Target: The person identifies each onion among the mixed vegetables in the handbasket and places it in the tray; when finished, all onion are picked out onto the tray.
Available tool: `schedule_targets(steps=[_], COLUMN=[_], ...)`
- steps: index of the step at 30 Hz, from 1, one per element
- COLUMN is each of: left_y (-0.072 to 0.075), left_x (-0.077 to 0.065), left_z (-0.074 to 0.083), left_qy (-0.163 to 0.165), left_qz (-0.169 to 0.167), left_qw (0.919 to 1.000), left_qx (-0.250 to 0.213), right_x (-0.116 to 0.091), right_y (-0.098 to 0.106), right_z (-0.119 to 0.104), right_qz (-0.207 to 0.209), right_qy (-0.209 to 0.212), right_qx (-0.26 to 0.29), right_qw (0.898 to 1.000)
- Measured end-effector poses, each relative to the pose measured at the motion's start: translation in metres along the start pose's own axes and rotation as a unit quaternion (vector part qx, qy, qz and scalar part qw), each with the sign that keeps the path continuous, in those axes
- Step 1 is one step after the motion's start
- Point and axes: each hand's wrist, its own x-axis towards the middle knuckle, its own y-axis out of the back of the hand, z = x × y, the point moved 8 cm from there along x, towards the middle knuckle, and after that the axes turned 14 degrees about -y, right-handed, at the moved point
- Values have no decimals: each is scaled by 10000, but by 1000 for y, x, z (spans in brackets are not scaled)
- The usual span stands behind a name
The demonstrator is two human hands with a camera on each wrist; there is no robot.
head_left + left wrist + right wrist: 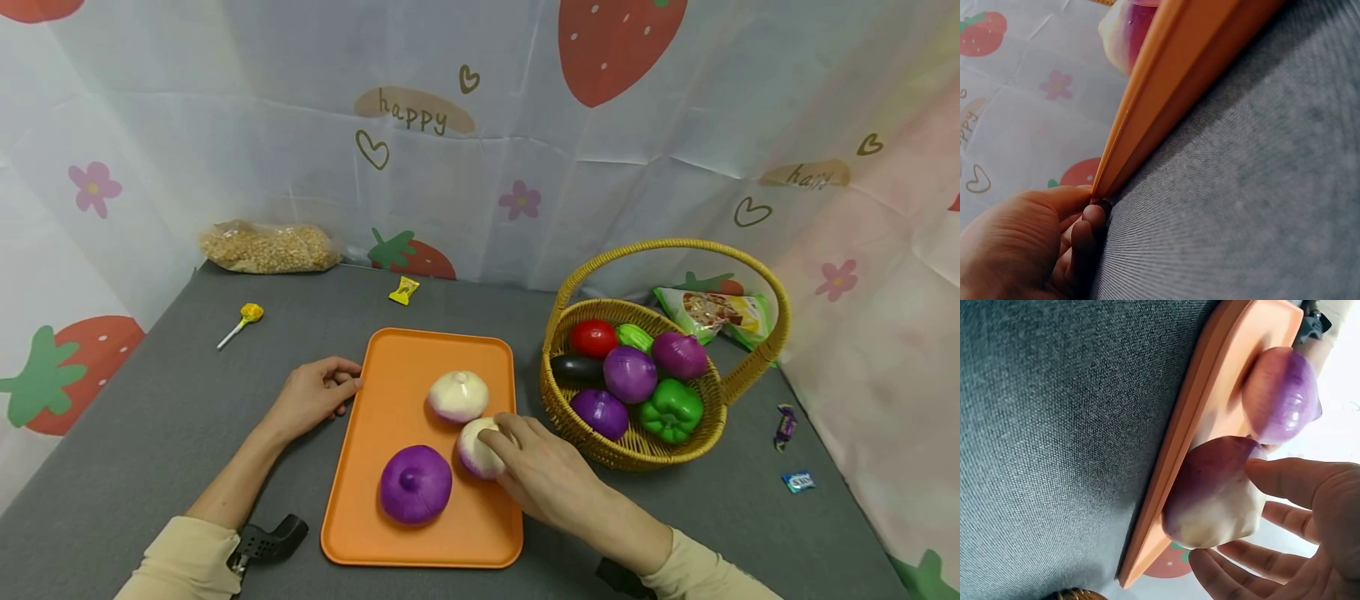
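An orange tray (390,392) lies on the grey table with two white-and-purple turnips and a purple onion (416,485) on it. My left hand (317,396) pinches the tray's left rim between thumb and fingers, as the left wrist view shows up close. Over the tray's right side, my right hand (551,475) holds the nearer turnip (1216,494), thumb on one side and fingertips on the other. That turnip appears to rest on the tray. The farther turnip (458,396) sits just behind it, and the purple onion is to its left.
Right of the tray stands a wicker basket (716,437) with a tall handle, full of toy vegetables. A snack packet (720,312) lies behind it; wrapped candies (785,427) lie at right. A lollipop (251,313), a yellow candy (404,290) and a bag of kernels (270,248) lie farther back.
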Motion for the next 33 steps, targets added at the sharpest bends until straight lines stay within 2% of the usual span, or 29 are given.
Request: schedule_targets(steps=[10, 14, 18, 22, 27, 30, 33], left_y=[0, 0, 0, 0, 0, 0, 0], left_x=[-1, -1, 0, 0, -1, -1, 0], left_z=[-1, -1, 0, 0, 0, 0, -1], left_qy=[-30, -33, -34, -36, 6, 9, -5], left_qz=[1, -17, -13, -17, -28, -20, -4], left_qw=[10000, 10000, 10000, 10000, 10000, 10000, 10000], left_qx=[30, 8, 25, 13, 11, 19, 22], right_x=[0, 2, 8, 16, 28, 34, 41], right_y=[14, 34, 66, 95, 116, 121, 119], right_z=[1, 4, 13, 39, 84, 110, 134], right_qz=[140, 294, 790, 1290, 1611, 1638, 1405], right_qy=[31, -5, -60, -326, -828, -1079, -1419], right_qx=[131, 290, 377, 344, 243, 155, -17], right_qw=[9998, 9991, 9961, 9905, 9832, 9804, 9799])
